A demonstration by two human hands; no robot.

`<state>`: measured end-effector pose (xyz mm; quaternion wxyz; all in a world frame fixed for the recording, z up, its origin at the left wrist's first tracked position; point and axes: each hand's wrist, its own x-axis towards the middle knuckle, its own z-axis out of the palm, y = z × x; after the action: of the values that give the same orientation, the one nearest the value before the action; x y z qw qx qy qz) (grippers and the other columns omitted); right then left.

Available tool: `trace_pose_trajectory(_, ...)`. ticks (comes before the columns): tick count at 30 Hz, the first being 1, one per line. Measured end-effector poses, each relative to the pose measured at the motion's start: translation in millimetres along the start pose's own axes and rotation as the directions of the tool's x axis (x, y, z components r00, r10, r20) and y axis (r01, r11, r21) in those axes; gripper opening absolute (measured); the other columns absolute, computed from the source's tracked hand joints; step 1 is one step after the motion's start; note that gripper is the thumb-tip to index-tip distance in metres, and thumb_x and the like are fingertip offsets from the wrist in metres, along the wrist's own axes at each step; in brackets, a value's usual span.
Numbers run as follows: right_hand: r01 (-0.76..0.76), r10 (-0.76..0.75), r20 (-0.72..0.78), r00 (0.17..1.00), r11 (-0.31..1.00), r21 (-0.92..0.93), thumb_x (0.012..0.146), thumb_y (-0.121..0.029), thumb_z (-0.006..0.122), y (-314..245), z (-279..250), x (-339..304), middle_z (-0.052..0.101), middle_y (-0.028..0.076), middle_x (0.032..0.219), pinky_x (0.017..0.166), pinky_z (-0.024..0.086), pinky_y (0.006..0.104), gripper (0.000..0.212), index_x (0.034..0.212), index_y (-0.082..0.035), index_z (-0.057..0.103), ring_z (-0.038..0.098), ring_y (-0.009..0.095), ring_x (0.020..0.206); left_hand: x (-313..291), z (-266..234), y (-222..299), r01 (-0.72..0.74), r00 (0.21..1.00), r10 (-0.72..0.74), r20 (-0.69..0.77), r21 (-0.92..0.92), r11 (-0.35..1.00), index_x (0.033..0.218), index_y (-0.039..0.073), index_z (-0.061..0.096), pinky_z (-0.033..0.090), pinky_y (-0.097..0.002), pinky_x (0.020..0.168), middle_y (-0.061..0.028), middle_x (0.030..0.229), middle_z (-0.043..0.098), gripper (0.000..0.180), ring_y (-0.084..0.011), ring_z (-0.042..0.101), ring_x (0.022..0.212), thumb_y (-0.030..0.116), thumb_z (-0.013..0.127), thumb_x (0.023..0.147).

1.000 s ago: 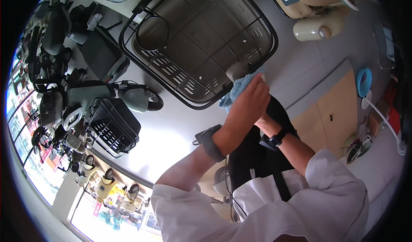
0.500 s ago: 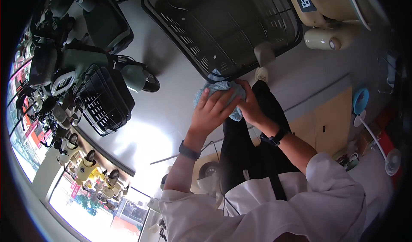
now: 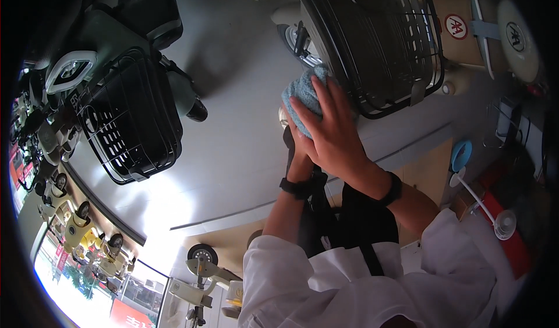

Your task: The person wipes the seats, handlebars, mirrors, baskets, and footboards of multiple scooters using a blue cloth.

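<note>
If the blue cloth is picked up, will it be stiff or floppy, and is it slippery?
The blue cloth would probably droop, as it looks softly bunched under the right hand. It seems unlikely to slip, since its surface looks fuzzy. It is likely light, being a small bundle, though dampness cannot be judged.

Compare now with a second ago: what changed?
The blue cloth went from the black basket's near rim to beside its left side. The right hand is now over the cloth; the left hand, on top before, is partly hidden behind. The cloth stayed held.
</note>
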<state>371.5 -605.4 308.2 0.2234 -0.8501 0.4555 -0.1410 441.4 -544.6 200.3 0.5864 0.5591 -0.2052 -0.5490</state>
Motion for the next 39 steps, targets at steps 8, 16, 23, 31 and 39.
trace_pose_trajectory(8,0.374,-0.228,0.434,0.871,0.882,-0.287,0.083,-0.016,0.064,23.7,-29.5,25.9,0.041,0.025,0.140,0.113,0.029,0.0565,0.049,0.130,-0.007,0.055,0.038,0.047,0.131,3.6,42.3,-49.4,0.070,0.989,-0.099,-0.107,-0.246,0.967,0.138,0.003,0.025,0.039,-0.0393,0.102,-0.0156,0.133,0.042,0.068,-0.0267,0.046,0.123,0.026,0.068,0.090)
trace_pose_trajectory(16,0.493,-0.379,0.324,0.867,0.744,-0.450,0.079,-0.010,0.065,53.9,-30.3,152.6,0.047,0.019,0.137,0.115,0.029,0.0498,0.050,0.129,-0.010,0.057,0.046,0.036,0.127,139.5,72.7,48.5,-0.162,0.950,0.084,-0.300,-0.247,0.955,0.137,-0.001,0.026,0.039,-0.0394,0.101,-0.0204,0.132,0.045,0.068,-0.0285,0.048,0.119,0.017,0.068,0.087)
trace_pose_trajectory(23,0.494,-0.369,0.375,0.850,0.804,-0.330,0.066,-0.008,0.075,60.4,-39.0,146.8,0.048,0.014,0.136,0.116,0.027,0.0505,0.067,0.130,-0.012,0.056,0.053,0.031,0.116,132.5,65.0,34.3,-0.071,0.963,0.009,-0.271,-0.220,0.973,0.130,-0.002,0.032,0.048,-0.0363,0.090,-0.0179,0.117,0.056,0.051,-0.0250,0.057,0.107,0.005,0.058,0.086)
trace_pose_trajectory(31,0.530,-0.250,0.698,0.671,0.820,-0.217,0.059,-0.015,0.080,37.9,-55.9,51.5,0.049,0.020,0.130,0.116,0.023,0.0580,0.069,0.124,-0.008,0.060,0.053,0.033,0.111,-1.1,47.4,2.3,0.251,0.966,-0.255,-0.044,-0.083,0.964,0.119,0.000,0.038,0.050,-0.0338,0.087,-0.0142,0.115,0.057,0.041,-0.0204,0.058,0.107,0.008,0.064,0.088)
trace_pose_trajectory(39,0.467,-0.360,0.328,0.873,0.811,-0.352,0.062,0.001,0.078,49.9,-59.9,150.7,0.053,0.011,0.131,0.112,0.037,0.0482,0.069,0.127,-0.015,0.059,0.056,0.031,0.115,116.2,50.3,61.8,-0.124,0.972,0.101,-0.211,-0.095,0.988,0.131,-0.005,0.042,0.044,-0.0394,0.096,-0.0224,0.119,0.054,0.057,-0.0339,0.055,0.111,0.013,0.068,0.084)
